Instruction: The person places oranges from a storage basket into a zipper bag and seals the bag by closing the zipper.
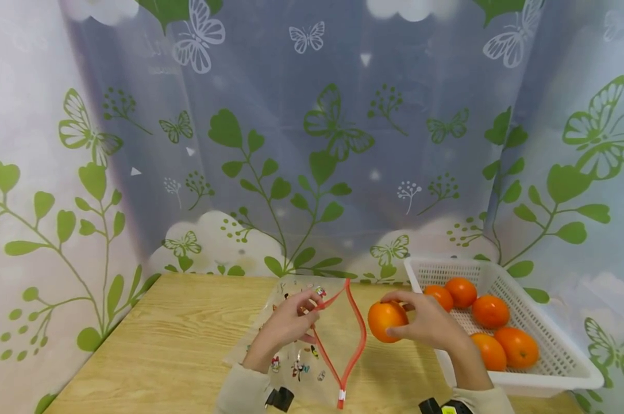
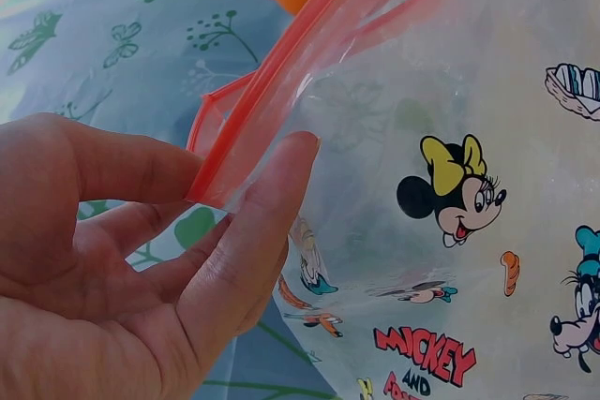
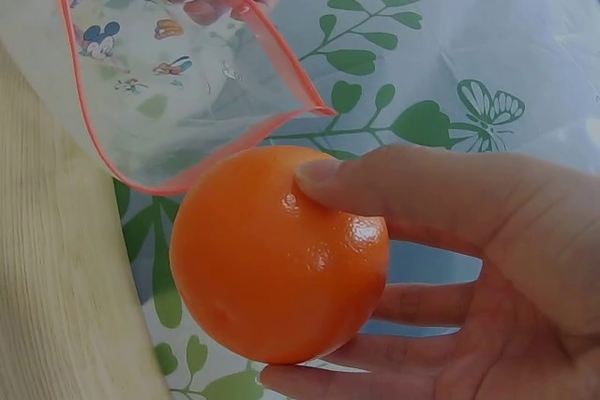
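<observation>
A clear zip bag (image 1: 291, 368) printed with cartoon figures has its red zip edge (image 1: 362, 339) spread apart, with the mouth facing right. My left hand (image 1: 290, 322) pinches one side of that red edge between thumb and fingers; the left wrist view shows the pinched rim (image 2: 225, 156) close up. In my right hand (image 1: 431, 319) is an orange (image 1: 385, 322), gripped between the thumb and the fingers just right of the bag's mouth. In the right wrist view the orange (image 3: 277, 259) overlaps the bag's red rim (image 3: 178, 185).
A white perforated basket (image 1: 555, 376) stands at the right of the wooden table (image 1: 162, 345), with several oranges (image 1: 516, 348) inside. Behind and on both sides hangs a curtain (image 1: 312, 201) printed with leaves and butterflies.
</observation>
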A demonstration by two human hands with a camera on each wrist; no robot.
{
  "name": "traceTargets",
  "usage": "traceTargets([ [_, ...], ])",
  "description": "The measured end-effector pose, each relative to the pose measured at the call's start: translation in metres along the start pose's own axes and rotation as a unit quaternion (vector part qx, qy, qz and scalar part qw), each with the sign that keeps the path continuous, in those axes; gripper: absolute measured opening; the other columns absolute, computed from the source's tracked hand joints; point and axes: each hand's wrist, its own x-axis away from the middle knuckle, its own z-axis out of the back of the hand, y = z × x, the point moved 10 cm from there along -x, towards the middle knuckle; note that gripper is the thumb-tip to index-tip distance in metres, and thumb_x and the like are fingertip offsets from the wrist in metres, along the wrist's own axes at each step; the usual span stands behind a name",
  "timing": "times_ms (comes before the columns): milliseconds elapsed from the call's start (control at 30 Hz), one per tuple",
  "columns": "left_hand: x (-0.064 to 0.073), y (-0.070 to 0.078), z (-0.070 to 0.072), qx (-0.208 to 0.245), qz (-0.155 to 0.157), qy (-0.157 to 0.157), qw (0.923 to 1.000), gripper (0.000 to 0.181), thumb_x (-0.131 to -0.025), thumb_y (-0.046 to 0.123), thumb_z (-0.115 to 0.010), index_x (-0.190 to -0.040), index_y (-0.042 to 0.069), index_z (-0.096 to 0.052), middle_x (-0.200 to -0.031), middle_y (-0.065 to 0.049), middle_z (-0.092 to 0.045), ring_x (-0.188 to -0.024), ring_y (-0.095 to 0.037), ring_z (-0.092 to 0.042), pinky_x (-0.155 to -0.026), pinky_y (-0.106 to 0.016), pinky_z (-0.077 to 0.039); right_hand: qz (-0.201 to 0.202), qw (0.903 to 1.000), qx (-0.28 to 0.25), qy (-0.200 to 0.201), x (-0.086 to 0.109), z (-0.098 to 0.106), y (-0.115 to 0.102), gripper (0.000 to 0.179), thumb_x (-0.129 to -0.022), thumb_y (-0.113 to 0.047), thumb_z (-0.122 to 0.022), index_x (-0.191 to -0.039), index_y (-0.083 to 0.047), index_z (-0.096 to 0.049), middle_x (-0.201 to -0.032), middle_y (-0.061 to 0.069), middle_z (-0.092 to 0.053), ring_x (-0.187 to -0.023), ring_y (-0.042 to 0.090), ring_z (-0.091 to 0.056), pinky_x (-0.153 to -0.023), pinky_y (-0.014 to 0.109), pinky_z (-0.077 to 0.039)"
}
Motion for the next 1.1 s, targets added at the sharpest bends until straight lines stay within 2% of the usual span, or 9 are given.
traceTargets([
  [133,-0.002,0.001,0.000,-0.004,0.000,0.002,1.0000,0.021,-0.106,0.008,-0.054,-0.125,0.006,-0.062,-0.111,-0.020,-0.059,-0.071,-0.019,-0.061,-0.063,-0.037,-0.067,0.007,1.0000,-0.002,0.005,0.000,0.001,-0.004,0.052,-0.077,-0.022,-0.090,-0.125,-0.017,-0.070,-0.130,0.014,-0.070,-0.112,0.039,-0.067,-0.085,0.049,-0.062],
  [300,-0.002,-0.002,-0.001,-0.003,0.006,-0.001,1.0000,0.018,-0.106,0.009,-0.054,-0.122,0.008,-0.062,-0.107,-0.018,-0.058,-0.066,-0.017,-0.059,-0.066,-0.044,-0.067,0.012,0.9999,-0.005,0.010,0.003,0.000,-0.008,0.052,-0.077,-0.022,-0.090,-0.125,-0.017,-0.070,-0.131,0.013,-0.070,-0.112,0.038,-0.067,-0.086,0.047,-0.062],
  [400,-0.003,-0.003,-0.001,-0.006,0.005,0.001,1.0000,0.017,-0.106,0.009,-0.053,-0.121,0.008,-0.062,-0.126,-0.021,-0.058,-0.064,-0.016,-0.057,-0.066,-0.047,-0.067,0.025,0.9996,0.000,0.011,0.004,-0.002,-0.011,0.051,-0.078,-0.022,-0.090,-0.125,-0.016,-0.070,-0.130,0.011,-0.070,-0.112,0.036,-0.068,-0.088,0.047,-0.061],
  [467,-0.004,-0.003,-0.001,-0.009,0.002,0.002,1.0000,0.018,-0.106,0.009,-0.053,-0.121,0.006,-0.062,-0.142,-0.021,-0.052,-0.065,-0.016,-0.057,-0.065,-0.047,-0.067,0.033,0.9993,0.003,0.014,0.004,-0.002,-0.013,0.050,-0.078,-0.021,-0.090,-0.124,-0.016,-0.070,-0.130,0.010,-0.071,-0.112,0.034,-0.068,-0.090,0.047,-0.061],
  [533,-0.004,-0.002,0.000,-0.010,-0.001,0.002,0.9999,0.019,-0.106,0.009,-0.052,-0.122,0.006,-0.062,-0.147,-0.020,-0.049,-0.067,-0.016,-0.057,-0.065,-0.047,-0.067,0.041,0.9990,0.005,0.016,0.004,-0.003,-0.016,0.050,-0.079,-0.021,-0.090,-0.124,-0.016,-0.070,-0.130,0.009,-0.071,-0.112,0.034,-0.068,-0.092,0.048,-0.061],
  [733,-0.005,-0.003,0.000,-0.010,0.001,-0.003,0.9999,0.019,-0.106,0.008,-0.052,-0.122,0.006,-0.061,-0.117,-0.020,-0.059,-0.071,-0.020,-0.059,-0.066,-0.047,-0.067,0.054,0.9984,0.003,0.017,0.005,-0.004,-0.021,0.050,-0.079,-0.021,-0.090,-0.125,-0.015,-0.070,-0.131,0.010,-0.070,-0.114,0.034,-0.068,-0.091,0.048,-0.061],
  [800,-0.005,-0.002,-0.001,-0.011,-0.002,-0.004,0.9999,0.020,-0.106,0.008,-0.052,-0.123,0.006,-0.061,-0.115,-0.021,-0.059,-0.070,-0.019,-0.059,-0.066,-0.048,-0.067,0.062,0.9980,-0.005,0.017,0.005,-0.005,-0.024,0.050,-0.079,-0.020,-0.090,-0.125,-0.015,-0.070,-0.132,0.010,-0.070,-0.114,0.035,-0.068,-0.090,0.043,-0.062],
  [967,-0.005,-0.002,-0.001,-0.013,-0.006,-0.002,0.9999,0.019,-0.106,0.009,-0.053,-0.122,0.006,-0.062,-0.113,-0.019,-0.059,-0.066,-0.017,-0.058,-0.066,-0.048,-0.067,0.075,0.9945,-0.073,-0.006,0.004,-0.013,-0.031,0.051,-0.080,-0.017,-0.088,-0.127,-0.011,-0.069,-0.135,0.018,-0.066,-0.117,0.043,-0.063,-0.077,0.026,-0.065],
  [1100,-0.005,-0.002,0.000,-0.017,-0.009,-0.001,0.9998,0.019,-0.106,0.009,-0.054,-0.122,0.006,-0.062,-0.112,-0.016,-0.060,-0.065,-0.017,-0.058,-0.066,-0.049,-0.067,0.072,0.9922,-0.100,-0.020,0.003,-0.020,-0.033,0.052,-0.080,-0.017,-0.088,-0.128,-0.009,-0.068,-0.135,0.020,-0.064,-0.119,0.045,-0.061,-0.074,0.024,-0.065],
])
